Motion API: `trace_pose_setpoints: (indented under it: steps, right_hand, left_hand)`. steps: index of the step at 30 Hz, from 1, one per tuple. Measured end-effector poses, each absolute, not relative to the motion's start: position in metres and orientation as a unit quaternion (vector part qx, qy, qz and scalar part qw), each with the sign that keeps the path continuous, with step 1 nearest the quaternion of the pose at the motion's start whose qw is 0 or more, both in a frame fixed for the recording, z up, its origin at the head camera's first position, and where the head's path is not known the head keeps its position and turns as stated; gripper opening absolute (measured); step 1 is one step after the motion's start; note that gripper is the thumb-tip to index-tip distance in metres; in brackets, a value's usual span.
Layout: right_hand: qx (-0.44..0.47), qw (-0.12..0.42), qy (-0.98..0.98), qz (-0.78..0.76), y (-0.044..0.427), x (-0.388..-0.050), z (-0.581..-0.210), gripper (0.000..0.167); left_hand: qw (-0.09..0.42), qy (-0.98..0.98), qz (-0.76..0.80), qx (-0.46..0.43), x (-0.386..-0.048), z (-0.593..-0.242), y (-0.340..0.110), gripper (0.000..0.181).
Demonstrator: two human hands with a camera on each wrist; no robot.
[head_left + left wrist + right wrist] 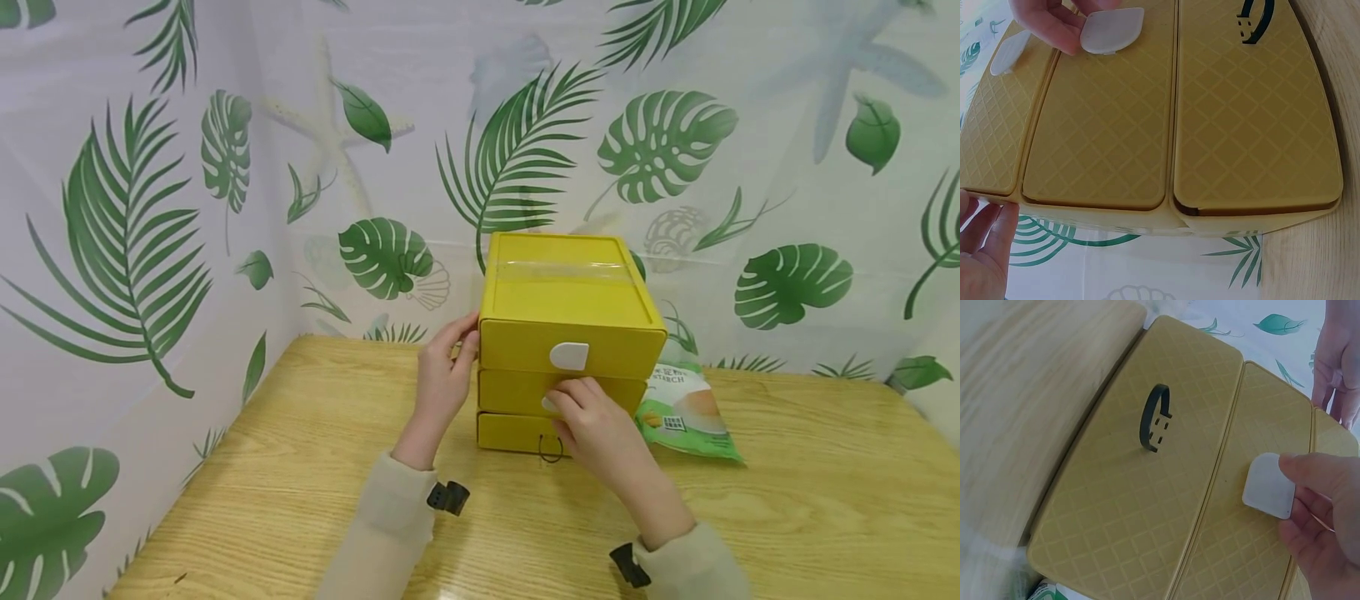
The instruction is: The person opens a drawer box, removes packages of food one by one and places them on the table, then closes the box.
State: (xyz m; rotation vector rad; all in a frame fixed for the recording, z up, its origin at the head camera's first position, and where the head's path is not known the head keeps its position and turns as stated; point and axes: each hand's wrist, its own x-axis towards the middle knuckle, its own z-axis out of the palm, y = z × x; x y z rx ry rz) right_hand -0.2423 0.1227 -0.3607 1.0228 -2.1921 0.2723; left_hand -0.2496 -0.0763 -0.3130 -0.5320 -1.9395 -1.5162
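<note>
Leaf-printed cloth [337, 275] backs the wood-grain table [247, 475], which supports a yellow three-drawer unit [570, 304] right of centre. Right hand [600, 425]: pinches the white tab [1266, 487] of the middle drawer [517, 392]. Left hand [442, 367]: fingers nearly straight, touching the unit's left side. Progress, as judged: tab grip made; unit apparently fully closed; pull-out not yet done. Starch packet [693, 417]: lies just right of the unit.
</note>
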Motion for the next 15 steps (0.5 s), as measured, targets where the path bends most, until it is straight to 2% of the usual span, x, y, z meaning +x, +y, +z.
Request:
trace_pose_setpoints:
  steps: [15]
  right_hand:
    - [0.393, 0.362, -0.838, 0.114, 0.1178, -0.2372, -0.3571, 0.026]
  left_hand:
    - [0.302, -0.732, -0.578, -0.2, -0.2523, -0.3156, -0.0763, 0.026]
